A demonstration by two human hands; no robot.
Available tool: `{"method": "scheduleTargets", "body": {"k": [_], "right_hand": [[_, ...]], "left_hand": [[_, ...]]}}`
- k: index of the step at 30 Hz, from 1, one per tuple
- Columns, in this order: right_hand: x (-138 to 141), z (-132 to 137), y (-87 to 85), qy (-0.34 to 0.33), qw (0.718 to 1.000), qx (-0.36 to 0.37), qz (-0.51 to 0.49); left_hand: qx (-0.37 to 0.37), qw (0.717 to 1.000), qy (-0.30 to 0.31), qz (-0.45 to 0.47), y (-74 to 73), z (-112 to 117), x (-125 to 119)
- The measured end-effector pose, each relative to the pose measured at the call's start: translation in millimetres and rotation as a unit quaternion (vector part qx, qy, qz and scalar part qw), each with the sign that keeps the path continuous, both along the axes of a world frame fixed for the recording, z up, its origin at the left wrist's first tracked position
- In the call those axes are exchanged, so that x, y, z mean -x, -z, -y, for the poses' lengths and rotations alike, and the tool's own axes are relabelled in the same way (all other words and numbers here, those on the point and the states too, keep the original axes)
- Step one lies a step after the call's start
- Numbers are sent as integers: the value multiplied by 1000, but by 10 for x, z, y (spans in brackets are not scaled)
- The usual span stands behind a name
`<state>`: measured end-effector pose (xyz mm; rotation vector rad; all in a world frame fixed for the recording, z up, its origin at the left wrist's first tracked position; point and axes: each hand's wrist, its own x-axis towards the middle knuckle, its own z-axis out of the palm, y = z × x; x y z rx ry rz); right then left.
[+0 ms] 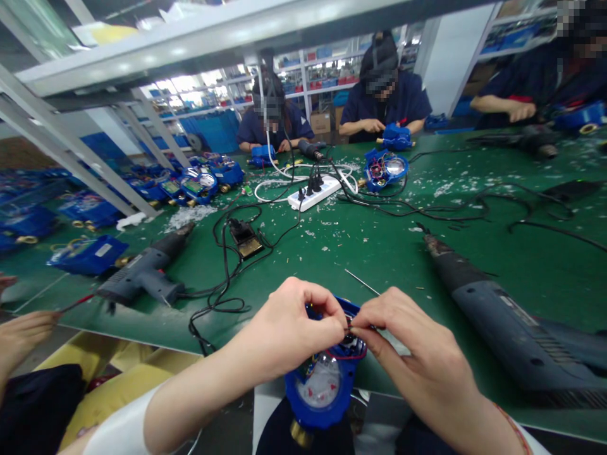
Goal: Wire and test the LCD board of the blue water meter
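Observation:
A blue water meter [320,411] with a round clear dial and a brass fitting is tilted at the table's near edge, between my forearms. Over its open wiring compartment, both hands pinch at almost the same spot. My left hand [303,319] is closed, thumb and forefinger on a thin wire. My right hand [412,341] pinches beside it, fingertips nearly touching the left ones, also on the thin wire. A red wire [348,356] loops over the compartment below the fingertips. A thin metal rod [361,282] lies behind my right hand, which partly hides it.
Heat guns lie right [497,316] and left [142,268]. Cords run to a white power strip [315,193]. A small black stand [245,239] sits mid-table. Blue meters [199,183] crowd the left. Co-workers sit opposite; another person's hand [28,332] holds a red-tipped tool at left.

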<state>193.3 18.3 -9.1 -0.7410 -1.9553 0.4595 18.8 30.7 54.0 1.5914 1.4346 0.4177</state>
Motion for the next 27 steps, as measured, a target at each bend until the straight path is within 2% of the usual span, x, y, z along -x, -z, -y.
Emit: {"method": "scheduleTargets", "body": {"k": [6,12,16,20,27], "right_hand": [[17,-11,-36,10,1000,-3,1],[25,-18,-40,9,1000,-14,11],[25,-18,-31,19,1000,-14,9],[25,-12,-23,18,1000,-4,8],[41,-5,-9,15,1000,4,-7]], "left_hand": [[1,1000,5,13,-21,17,25],[-89,991,1,-99,-6,39,-77],[-125,984,12,-129,4,43,-109],[-99,987,21,-123,5,28,-80],[-45,998,45,-26,21,-20,10]]}}
